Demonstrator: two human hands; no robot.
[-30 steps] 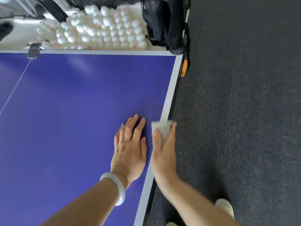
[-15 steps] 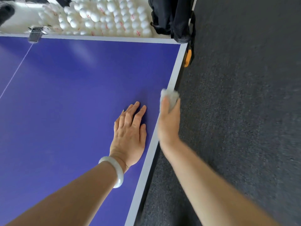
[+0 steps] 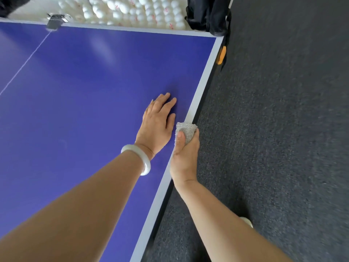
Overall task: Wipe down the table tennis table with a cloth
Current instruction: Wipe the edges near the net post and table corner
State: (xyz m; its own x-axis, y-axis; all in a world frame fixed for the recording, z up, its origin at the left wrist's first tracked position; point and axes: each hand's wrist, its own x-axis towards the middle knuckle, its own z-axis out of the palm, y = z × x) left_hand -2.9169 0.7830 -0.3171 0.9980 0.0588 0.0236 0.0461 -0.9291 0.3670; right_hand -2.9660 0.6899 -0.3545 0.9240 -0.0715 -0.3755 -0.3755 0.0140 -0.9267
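Note:
The blue table tennis table [image 3: 85, 95] fills the left of the view, its white-lined right edge running diagonally. My left hand [image 3: 157, 122] lies flat and open on the blue surface near that edge, a pale bangle on its wrist. My right hand [image 3: 186, 156] grips a bunched grey-white cloth [image 3: 186, 130] and presses it against the table's right edge, just beside the left hand's thumb.
A tray of several white balls [image 3: 143, 10] sits beyond the table's far end, with a black bag [image 3: 207, 14] at its right. An orange clip [image 3: 221, 55] is on the table's side. Dark carpet [image 3: 283, 129] covers the floor on the right. A metal net clamp [image 3: 55, 20] sits at the far edge.
My right hand slid the cloth forward along the table edge, then pulled it back toward me. The left hand stayed flat on the table.

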